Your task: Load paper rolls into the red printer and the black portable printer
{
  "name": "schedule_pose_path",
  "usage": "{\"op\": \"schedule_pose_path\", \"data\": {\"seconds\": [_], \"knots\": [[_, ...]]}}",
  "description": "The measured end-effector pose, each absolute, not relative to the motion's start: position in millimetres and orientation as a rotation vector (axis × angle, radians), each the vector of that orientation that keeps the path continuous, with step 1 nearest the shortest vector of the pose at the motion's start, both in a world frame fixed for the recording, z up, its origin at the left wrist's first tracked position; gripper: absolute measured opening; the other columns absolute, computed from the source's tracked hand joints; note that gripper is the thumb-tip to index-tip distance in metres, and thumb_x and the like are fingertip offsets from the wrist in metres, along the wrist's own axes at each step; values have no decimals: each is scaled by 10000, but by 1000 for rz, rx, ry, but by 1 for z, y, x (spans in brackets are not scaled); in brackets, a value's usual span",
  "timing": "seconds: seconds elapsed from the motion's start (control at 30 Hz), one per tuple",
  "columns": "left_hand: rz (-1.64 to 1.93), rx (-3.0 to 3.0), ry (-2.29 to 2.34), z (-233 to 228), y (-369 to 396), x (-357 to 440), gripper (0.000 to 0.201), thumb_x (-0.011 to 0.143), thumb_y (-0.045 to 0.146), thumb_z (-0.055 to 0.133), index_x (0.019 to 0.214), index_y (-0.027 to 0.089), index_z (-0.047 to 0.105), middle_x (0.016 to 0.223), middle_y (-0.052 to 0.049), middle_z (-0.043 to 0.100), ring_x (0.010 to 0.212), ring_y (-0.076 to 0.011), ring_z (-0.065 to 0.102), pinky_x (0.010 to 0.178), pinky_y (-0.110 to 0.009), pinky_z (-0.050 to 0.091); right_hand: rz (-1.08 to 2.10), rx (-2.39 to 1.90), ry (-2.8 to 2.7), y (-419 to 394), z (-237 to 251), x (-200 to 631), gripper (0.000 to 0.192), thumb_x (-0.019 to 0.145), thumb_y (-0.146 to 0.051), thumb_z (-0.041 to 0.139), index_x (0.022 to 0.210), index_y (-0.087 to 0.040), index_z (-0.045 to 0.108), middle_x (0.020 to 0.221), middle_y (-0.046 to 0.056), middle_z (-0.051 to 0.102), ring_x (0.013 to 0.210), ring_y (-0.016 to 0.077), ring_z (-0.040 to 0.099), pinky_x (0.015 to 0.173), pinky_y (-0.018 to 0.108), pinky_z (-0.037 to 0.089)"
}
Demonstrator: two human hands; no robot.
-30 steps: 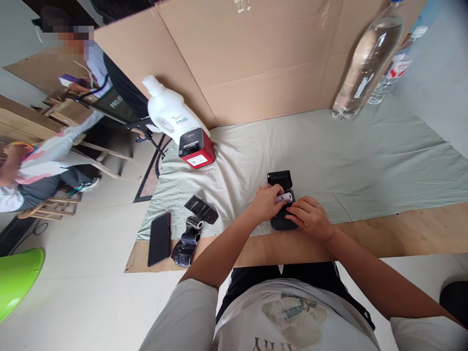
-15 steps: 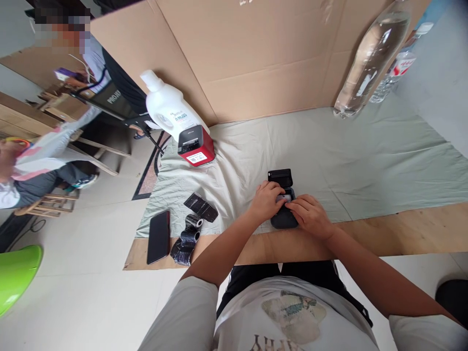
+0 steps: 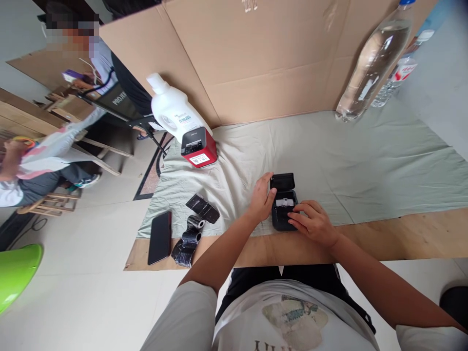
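A small black printer stands near the table's front edge with its lid swung back. Inside its bay lies a white paper roll. My left hand rests along the printer's left side, thumb apart from the fingers, the fingertips by the lid. On the other side my right hand has its fingers loosely bent and apart, fingertips over the printer's right edge. Neither hand grips anything that I can see.
To the left lie a phone, dark-wrapped rolls and a black packet. A red-and-black box-shaped device and white jug stand behind. Bottles stand at back right against a cardboard wall. Other people sit at far left.
My hands have drawn apart from the printer's bay, the left one up and left, the right one slightly right. The white roll inside now shows. The view has shifted slightly.
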State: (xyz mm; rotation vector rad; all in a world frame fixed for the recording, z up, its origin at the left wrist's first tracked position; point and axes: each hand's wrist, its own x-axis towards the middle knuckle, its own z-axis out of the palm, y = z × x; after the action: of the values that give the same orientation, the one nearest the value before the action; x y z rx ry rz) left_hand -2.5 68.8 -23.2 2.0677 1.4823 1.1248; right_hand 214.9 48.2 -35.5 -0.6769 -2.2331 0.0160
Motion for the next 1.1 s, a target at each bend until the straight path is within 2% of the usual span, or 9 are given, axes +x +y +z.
{"op": "schedule_pose_path", "data": {"seconds": [0.13, 0.33, 0.4, 0.47, 0.57, 0.7, 0.87, 0.97, 1.1], "knots": [[1262, 2218, 1438, -33, 48, 0, 496, 1037, 451, 265, 1370, 133, 448, 1299, -186, 574, 1258, -244, 515, 1064, -440, 404, -26, -678, -2201, 44, -38, 218, 89, 898, -259, 666, 954, -237, 732, 916, 56, 672, 898, 184, 572, 803, 334, 510], [1128, 2500, 1401, -44, 20, 4, 380, 1012, 322, 359, 1319, 161, 514, 1177, -140, 684, 1253, -265, 572, 1034, -447, 367, -55, -706, -2203, 43, -42, 220, 103, 887, -283, 680, 972, -254, 729, 987, 65, 677, 999, 210, 594, 871, 365, 506], [1134, 2460, 1462, -47, 15, 5, 399, 1010, 314, 357, 1354, 159, 487, 1235, -153, 671, 1281, -260, 569, 1039, -441, 371, 1, -729, -2228, 45, -43, 219, 233, 890, -394, 670, 1078, -259, 706, 1103, 86, 680, 1113, 246, 591, 936, 412, 503], [1142, 2428, 1495, -49, 11, 7, 425, 1007, 327, 363, 1386, 159, 457, 1301, -168, 643, 1290, -256, 570, 1044, -439, 386, 54, -747, -2255, 46, -44, 216, 505, 865, -541, 655, 1253, -220, 624, 1205, 127, 666, 1198, 288, 572, 987, 461, 491], [1144, 2397, 1483, -50, 8, 7, 456, 1003, 334, 380, 1424, 162, 421, 1357, -173, 613, 1310, -254, 560, 1040, -431, 414, 49, -789, -2258, 46, -45, 212, 780, 829, -641, 639, 1398, -132, 484, 1224, 179, 670, 1187, 311, 594, 996, 478, 482], [1127, 2353, 1450, -52, 6, 5, 466, 1011, 344, 365, 1442, 173, 406, 1355, -160, 618, 1345, -260, 533, 1023, -429, 447, 12, -878, -2266, 43, -47, 210, 750, 860, -624, 610, 1402, -123, 477, 1199, 185, 692, 1123, 308, 635, 977, 461, 473], [1194, 2202, 1338, -56, 4, 4, 458, 1026, 398, 327, 1427, 201, 428, 1356, -150, 608, 1378, -265, 495, 1072, -460, 435, 36, -942, -2345, 36, -43, 206, 663, 886, -562, 600, 1374, -122, 509, 1183, 187, 683, 1164, 331, 603, 998, 478, 449], [1386, 1902, 1277, -62, 2, 2, 441, 1035, 424, 287, 1387, 217, 454, 1340, -141, 592, 1326, -250, 526, 1070, -458, 446, 59, -1185, -2311, 26, -36, 187, 701, 847, -528, 650, 1401, -131, 486, 1311, 214, 587, 1290, 398, 489, 1030, 551, 413], [1555, 1531, 1517, -73, -2, -4, 436, 1034, 471, 263, 1286, 208, 504, 1272, -139, 565, 1204, -230, 560, 998, -431, 490, 157, -1544, -2305, 12, -29, 154, 911, 744, -540, 739, 1511, -208, 380, 1580, 206, 294, 1363, 527, 337, 963, 625, 426]]}}
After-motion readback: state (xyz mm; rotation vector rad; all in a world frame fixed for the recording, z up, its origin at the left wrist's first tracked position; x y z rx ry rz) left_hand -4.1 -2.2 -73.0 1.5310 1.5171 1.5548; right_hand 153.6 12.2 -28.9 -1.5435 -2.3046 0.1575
